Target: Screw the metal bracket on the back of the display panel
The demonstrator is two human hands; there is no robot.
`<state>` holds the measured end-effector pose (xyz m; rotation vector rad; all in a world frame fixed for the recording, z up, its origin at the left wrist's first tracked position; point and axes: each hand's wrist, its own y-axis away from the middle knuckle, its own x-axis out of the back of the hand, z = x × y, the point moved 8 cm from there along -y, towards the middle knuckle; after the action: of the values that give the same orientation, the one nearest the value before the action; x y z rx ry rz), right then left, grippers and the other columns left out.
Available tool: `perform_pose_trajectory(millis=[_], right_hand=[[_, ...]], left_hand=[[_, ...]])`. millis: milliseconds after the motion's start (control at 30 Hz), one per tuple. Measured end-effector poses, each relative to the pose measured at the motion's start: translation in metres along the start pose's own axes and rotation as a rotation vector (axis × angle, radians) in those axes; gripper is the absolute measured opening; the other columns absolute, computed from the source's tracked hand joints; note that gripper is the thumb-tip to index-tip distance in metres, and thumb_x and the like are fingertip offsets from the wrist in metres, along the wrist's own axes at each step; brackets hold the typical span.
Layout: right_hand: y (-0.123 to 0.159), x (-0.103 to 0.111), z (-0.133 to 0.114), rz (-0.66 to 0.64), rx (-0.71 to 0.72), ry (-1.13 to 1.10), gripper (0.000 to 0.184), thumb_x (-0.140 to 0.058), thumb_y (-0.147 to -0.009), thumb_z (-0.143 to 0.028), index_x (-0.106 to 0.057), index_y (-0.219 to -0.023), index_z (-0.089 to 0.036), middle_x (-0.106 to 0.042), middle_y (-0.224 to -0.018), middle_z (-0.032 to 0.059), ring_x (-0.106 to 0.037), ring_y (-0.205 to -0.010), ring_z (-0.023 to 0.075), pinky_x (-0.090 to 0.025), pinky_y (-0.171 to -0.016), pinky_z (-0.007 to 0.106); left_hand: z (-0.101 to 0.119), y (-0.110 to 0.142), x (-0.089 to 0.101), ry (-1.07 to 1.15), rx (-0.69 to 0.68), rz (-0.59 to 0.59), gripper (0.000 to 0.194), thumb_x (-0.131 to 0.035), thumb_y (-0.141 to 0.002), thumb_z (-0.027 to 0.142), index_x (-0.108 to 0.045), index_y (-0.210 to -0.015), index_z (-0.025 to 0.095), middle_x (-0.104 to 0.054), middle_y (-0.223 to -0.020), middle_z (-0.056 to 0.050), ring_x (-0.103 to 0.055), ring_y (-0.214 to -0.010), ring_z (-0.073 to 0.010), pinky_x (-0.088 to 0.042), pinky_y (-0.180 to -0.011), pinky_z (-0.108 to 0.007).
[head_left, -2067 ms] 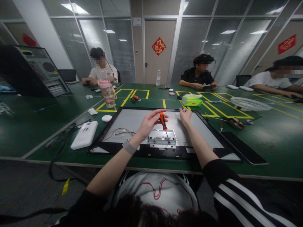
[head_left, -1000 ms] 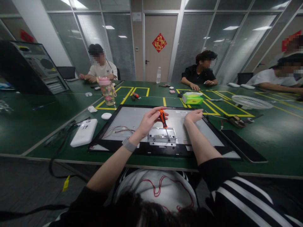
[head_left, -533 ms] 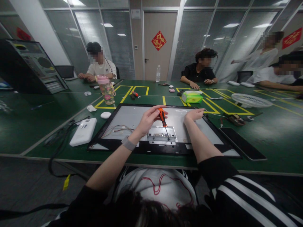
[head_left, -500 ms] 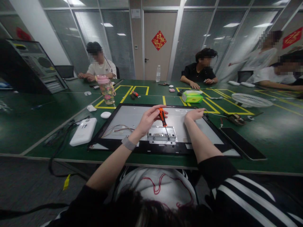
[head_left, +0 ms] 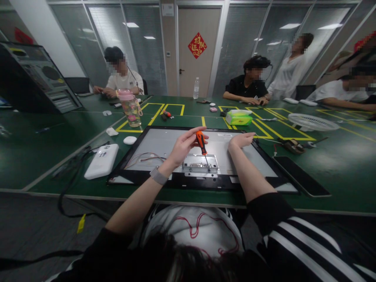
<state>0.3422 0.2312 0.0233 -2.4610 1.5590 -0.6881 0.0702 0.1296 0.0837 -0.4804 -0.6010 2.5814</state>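
Note:
An orange-and-black screwdriver (head_left: 201, 141) is held by its handle in my left hand (head_left: 183, 147), index finger stretched over it. Its shaft slants down to a small metal bracket with connectors (head_left: 199, 163), the tip at the bracket's right part. The bracket sits near the front edge of a flat display panel (head_left: 152, 141) with a black frame and silvery back. My right hand (head_left: 241, 141) lies on the panel's right side, fingers stretched toward the right edge, with no held object visible. Thin wires (head_left: 149, 157) lie on the panel left of the bracket.
Left of the panel are a white power bank (head_left: 102, 161), a white oval case (head_left: 129, 140) and a pink-lidded bottle (head_left: 131, 111). A black phone (head_left: 301, 175) lies to the right. Behind are a green tissue pack (head_left: 238, 117) and a white fan grille (head_left: 311, 121). Other people sit across the table.
The view has shifted slightly. My hands and the screwdriver keep nearly the same place over the panel. In the background, a standing person at the right has moved left.

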Motion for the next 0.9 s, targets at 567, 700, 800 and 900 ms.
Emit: perform_pose_trajectory(millis=[567,700,800,900], right_hand=[[0.018,-0.012,-0.028,-0.026,0.154,0.153,0.063,0.0,-0.095,-0.025,-0.058,-0.109,-0.007,-0.062,-0.099,0.0261,-0.059,-0.091,0.032,-0.034,-0.065,0.034],[0.022,-0.012,-0.035,-0.024,0.232,0.166,0.06,-0.002,-0.095,-0.024,-0.059,-0.105,-0.008,-0.064,-0.094,0.0235,-0.061,-0.086,0.0301,-0.034,-0.063,0.032],[0.026,-0.015,-0.04,-0.048,0.285,0.194,0.058,-0.005,-0.095,-0.023,-0.059,-0.105,-0.007,-0.064,-0.092,0.0226,-0.061,-0.084,0.0295,-0.033,-0.062,0.032],[0.03,-0.018,-0.044,-0.083,0.333,0.222,0.057,-0.005,-0.096,-0.024,-0.059,-0.106,-0.007,-0.064,-0.091,0.0222,-0.061,-0.084,0.0291,-0.033,-0.062,0.031]], left_hand=[[-0.002,-0.001,0.001,-0.128,-0.018,0.028,0.026,-0.059,-0.083,0.032,-0.062,-0.108,0.025,-0.058,-0.085,-0.001,-0.053,-0.078,-0.0106,-0.048,-0.073,-0.024],[-0.001,-0.001,0.0,-0.089,-0.014,0.026,0.025,-0.056,-0.084,0.031,-0.062,-0.107,0.024,-0.059,-0.086,-0.001,-0.055,-0.079,-0.0113,-0.048,-0.073,-0.026],[-0.001,-0.001,-0.001,-0.036,-0.015,0.031,0.025,-0.052,-0.086,0.031,-0.062,-0.108,0.022,-0.062,-0.094,-0.004,-0.058,-0.085,-0.0139,-0.048,-0.077,-0.029],[-0.001,-0.001,0.002,-0.026,-0.029,0.063,0.025,-0.05,-0.087,0.028,-0.062,-0.107,0.02,-0.064,-0.103,-0.006,-0.06,-0.091,-0.0163,-0.047,-0.082,-0.031]])
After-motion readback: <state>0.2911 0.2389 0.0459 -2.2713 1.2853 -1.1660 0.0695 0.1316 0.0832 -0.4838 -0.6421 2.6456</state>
